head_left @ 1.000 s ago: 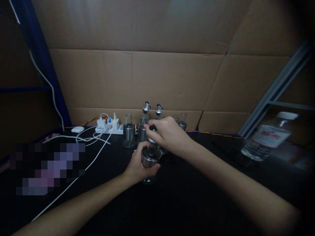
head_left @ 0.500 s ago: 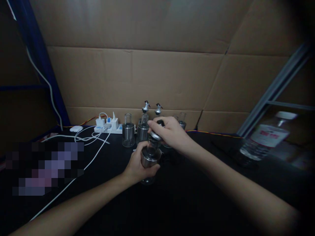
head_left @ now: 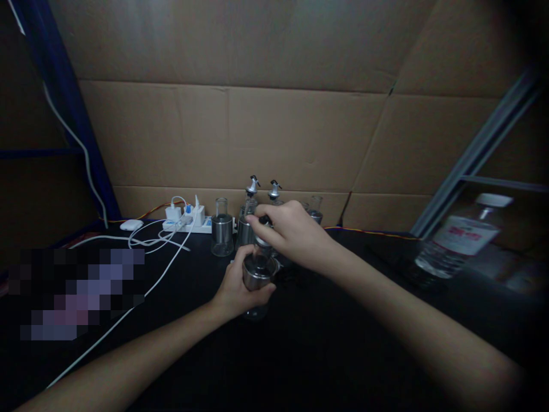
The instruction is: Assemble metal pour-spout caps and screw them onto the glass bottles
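Observation:
My left hand [head_left: 240, 286] is wrapped round a glass oil bottle [head_left: 259, 277] with a metal band about its body, standing upright over the black table. At the bottle's neck, my right hand [head_left: 287, 229] grips a silver and black pourer spout [head_left: 263, 239]; the fingers partly hide it. Just behind are more bottles of the same kind: an uncapped bottle [head_left: 222, 236] on the left, and another uncapped one [head_left: 315, 212] on the right. Two silver pourer tops [head_left: 253, 186] with black levers rise behind my right hand, fitted on bottles that are partly hidden.
A white power strip [head_left: 201, 224] with plugs and cables lies at the back left. One white cable [head_left: 158, 283] runs across the table's left side. A water bottle [head_left: 461, 237] stands at the right. Cardboard panels [head_left: 240, 131] form the back wall.
My right hand has turned a little at the bottle's neck, with its fingers now further over the pourer spout. My left hand keeps its hold on the bottle. The view has shifted slightly.

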`<control>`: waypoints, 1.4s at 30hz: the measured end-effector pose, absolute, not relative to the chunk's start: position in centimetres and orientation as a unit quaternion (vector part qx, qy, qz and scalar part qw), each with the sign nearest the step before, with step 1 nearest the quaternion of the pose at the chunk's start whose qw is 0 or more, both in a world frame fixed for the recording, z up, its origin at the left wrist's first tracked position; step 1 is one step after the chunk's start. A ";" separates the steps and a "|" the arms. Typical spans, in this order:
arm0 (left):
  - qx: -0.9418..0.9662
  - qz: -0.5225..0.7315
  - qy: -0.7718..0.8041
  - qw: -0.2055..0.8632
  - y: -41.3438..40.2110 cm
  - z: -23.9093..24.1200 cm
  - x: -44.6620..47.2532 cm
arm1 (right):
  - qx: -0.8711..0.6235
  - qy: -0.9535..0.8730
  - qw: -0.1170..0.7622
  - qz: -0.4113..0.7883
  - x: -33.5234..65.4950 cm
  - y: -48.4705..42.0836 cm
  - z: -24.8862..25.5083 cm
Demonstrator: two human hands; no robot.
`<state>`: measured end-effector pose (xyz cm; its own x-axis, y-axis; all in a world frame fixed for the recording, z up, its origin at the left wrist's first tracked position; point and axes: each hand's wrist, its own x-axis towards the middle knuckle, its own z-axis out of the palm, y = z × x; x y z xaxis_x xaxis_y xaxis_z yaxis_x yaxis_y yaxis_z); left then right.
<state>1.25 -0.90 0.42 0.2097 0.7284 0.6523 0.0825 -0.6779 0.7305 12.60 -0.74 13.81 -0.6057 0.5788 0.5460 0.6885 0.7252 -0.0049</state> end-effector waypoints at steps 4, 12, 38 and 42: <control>0.723 0.559 0.289 0.286 -0.9 0.5 1.2 | -0.372 -0.851 0.352 0.118 13.1 0.6 13.1; 0.722 0.561 0.287 0.285 -0.8 0.3 1.3 | -0.367 -0.679 0.492 0.404 12.6 0.4 10.9; 0.736 0.556 0.292 0.253 -0.7 0.3 0.8 | -0.317 -0.928 0.170 0.092 17.9 1.1 4.0; 0.734 0.553 0.294 0.263 -0.6 0.3 0.7 | -0.280 -0.941 0.158 0.108 18.3 1.0 4.3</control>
